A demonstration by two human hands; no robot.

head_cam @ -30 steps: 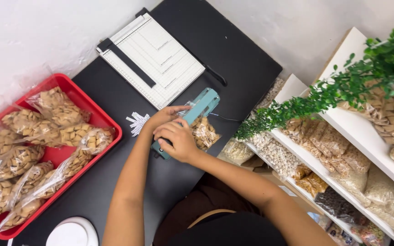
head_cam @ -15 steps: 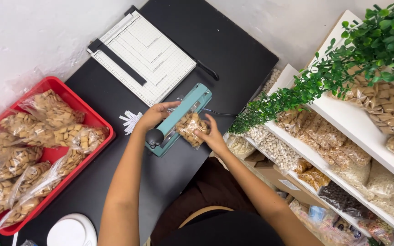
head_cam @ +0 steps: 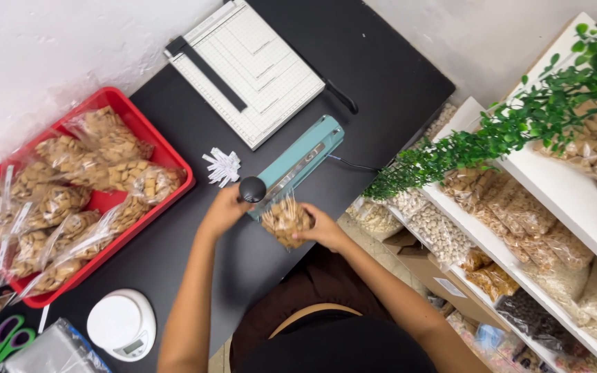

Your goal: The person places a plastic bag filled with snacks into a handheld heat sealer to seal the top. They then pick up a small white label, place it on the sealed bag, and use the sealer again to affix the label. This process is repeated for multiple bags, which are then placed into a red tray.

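A teal heat sealer (head_cam: 307, 160) lies slantwise on the black table (head_cam: 174, 242). My left hand (head_cam: 221, 211) is curled at the near end of its arm, right beside the black knob (head_cam: 252, 188). My right hand (head_cam: 325, 228) holds a small clear bag of tan snack pieces (head_cam: 285, 220) at the sealer's near end, the bag's top edge against the sealing bar.
A red tray (head_cam: 167, 148) of filled snack bags sits at left. A white paper cutter (head_cam: 247, 69) lies at the back, small white labels (head_cam: 222, 166) beside the sealer. A white scale (head_cam: 121, 324) and scissors (head_cam: 8, 340) are near. Shelves (head_cam: 575, 207) with bags and a green plant (head_cam: 519, 131) stand at right.
One second ago both hands were on the sealer's arm. Since then my right hand has taken the snack bag and drawn it toward the sealer's near end; my left hand stays by the knob.
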